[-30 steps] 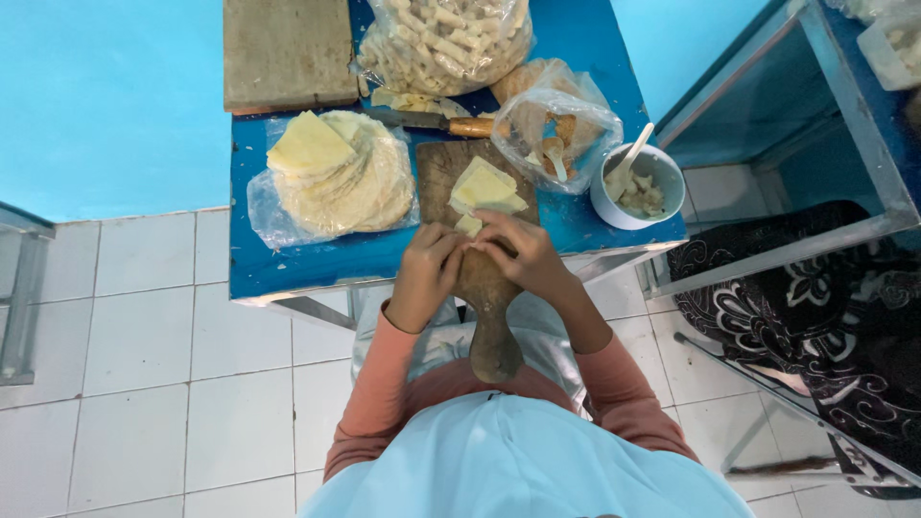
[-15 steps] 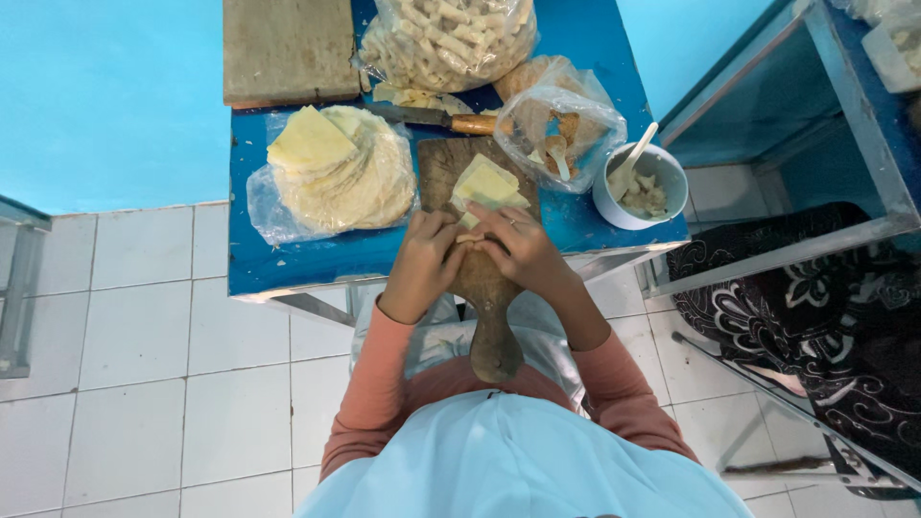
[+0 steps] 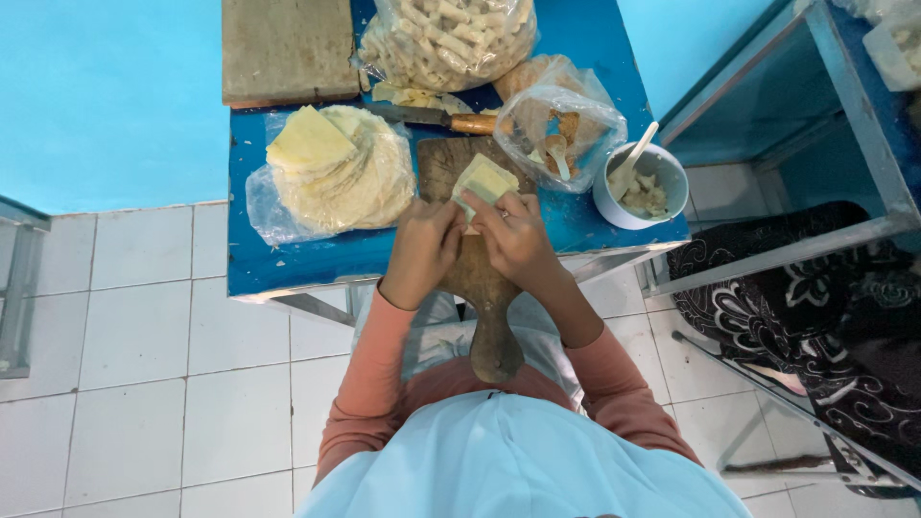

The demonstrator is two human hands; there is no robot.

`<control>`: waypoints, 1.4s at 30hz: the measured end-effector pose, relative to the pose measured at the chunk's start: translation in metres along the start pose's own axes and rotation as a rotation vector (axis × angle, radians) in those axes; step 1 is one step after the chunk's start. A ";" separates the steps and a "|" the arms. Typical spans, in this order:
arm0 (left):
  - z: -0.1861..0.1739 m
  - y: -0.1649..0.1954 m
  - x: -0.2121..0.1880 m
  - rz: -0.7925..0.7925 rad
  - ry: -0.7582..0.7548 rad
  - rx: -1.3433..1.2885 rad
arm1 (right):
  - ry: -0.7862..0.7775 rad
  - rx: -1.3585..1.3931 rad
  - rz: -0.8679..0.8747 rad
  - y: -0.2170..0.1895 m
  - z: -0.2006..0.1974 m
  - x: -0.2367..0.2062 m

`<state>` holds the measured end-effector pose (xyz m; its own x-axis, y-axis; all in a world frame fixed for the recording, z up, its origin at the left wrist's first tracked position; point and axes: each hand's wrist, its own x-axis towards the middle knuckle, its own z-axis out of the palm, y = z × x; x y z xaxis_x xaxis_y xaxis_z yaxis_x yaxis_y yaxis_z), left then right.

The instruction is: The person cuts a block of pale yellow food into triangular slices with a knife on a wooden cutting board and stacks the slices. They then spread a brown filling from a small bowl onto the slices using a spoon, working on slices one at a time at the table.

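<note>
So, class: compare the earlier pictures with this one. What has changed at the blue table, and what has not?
Very little. Both hands, left hand and right hand, stay together over the wooden board, working a pale wrapper; the fingers shift only slightly. Nothing was picked up or let go. The wrapper stack, knife and white bowl stayed put.

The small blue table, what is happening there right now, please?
A person sits at the blue table and works with both hands on a pale square wrapper over a wooden paddle board. The left hand and right hand pinch its near edge together. A stack of wrappers lies on plastic to the left. A white bowl with a spoon, a knife and bags of food sit behind.
</note>
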<state>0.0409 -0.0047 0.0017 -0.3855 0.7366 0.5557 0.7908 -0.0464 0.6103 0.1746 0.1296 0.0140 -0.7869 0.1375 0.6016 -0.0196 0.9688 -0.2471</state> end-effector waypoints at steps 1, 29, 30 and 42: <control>0.000 0.001 0.001 -0.004 0.005 0.020 | 0.000 -0.003 -0.009 -0.001 0.000 0.000; 0.003 0.013 0.007 -0.014 0.208 0.028 | 0.175 0.307 0.244 0.023 0.010 0.006; 0.003 0.015 0.007 0.004 0.212 -0.016 | 0.159 0.449 0.340 0.025 0.009 0.003; 0.009 0.015 0.010 -0.065 0.233 -0.205 | -0.221 1.247 0.631 0.039 -0.034 0.016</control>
<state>0.0531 0.0081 0.0117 -0.5495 0.5692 0.6116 0.6576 -0.1570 0.7369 0.1819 0.1769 0.0398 -0.9450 0.3249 0.0386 -0.0660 -0.0738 -0.9951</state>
